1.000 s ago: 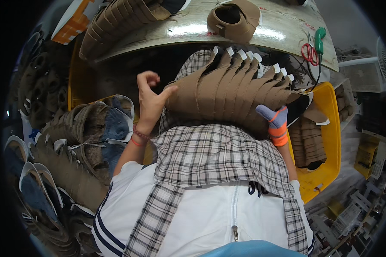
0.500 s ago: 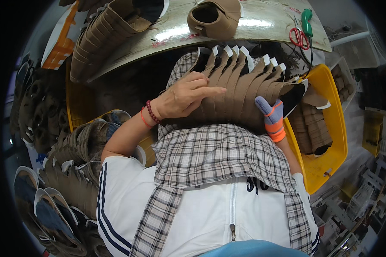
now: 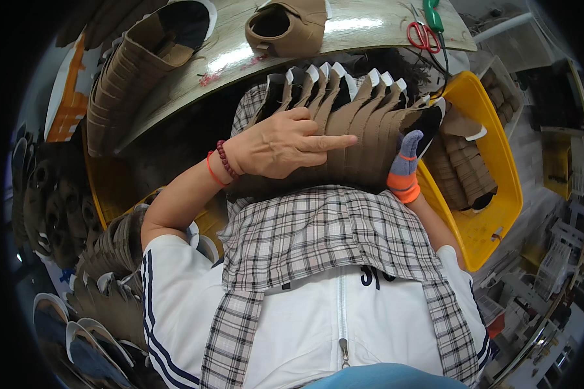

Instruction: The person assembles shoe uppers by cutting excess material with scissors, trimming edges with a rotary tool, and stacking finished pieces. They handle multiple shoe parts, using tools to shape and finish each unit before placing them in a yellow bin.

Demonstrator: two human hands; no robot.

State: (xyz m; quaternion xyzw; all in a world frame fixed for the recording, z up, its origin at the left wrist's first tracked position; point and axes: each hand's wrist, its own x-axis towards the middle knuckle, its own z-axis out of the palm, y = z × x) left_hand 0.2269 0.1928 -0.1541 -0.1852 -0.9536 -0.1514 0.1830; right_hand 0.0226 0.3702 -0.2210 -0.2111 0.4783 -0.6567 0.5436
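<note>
A row of brown fabric shoe uppers (image 3: 357,139) with white-edged tips lies nested across my lap. My left hand (image 3: 282,144), bare and wearing a bead bracelet (image 3: 224,162), rests over the left part of the row. Its index finger points right along the uppers while the other fingers are bent; nothing shows in its grasp. At the right end of the row, my right hand (image 3: 405,170), in a grey and orange glove, braces the last upper. Its thumb stands up against the near side, and its other fingers are hidden.
On the table (image 3: 227,61) ahead are a single shoe upper (image 3: 289,29), a curved stack of uppers (image 3: 133,71), red-handled scissors (image 3: 423,37) and a green-handled tool (image 3: 433,16). A yellow crate (image 3: 509,188) holding more uppers stands at my right. Piles of uppers (image 3: 107,305) lie at my left.
My left hand has slid a little right along the uppers, its index finger straighter. My gloved right hand has turned its thumb more upright. The whole view has shifted slightly.
</note>
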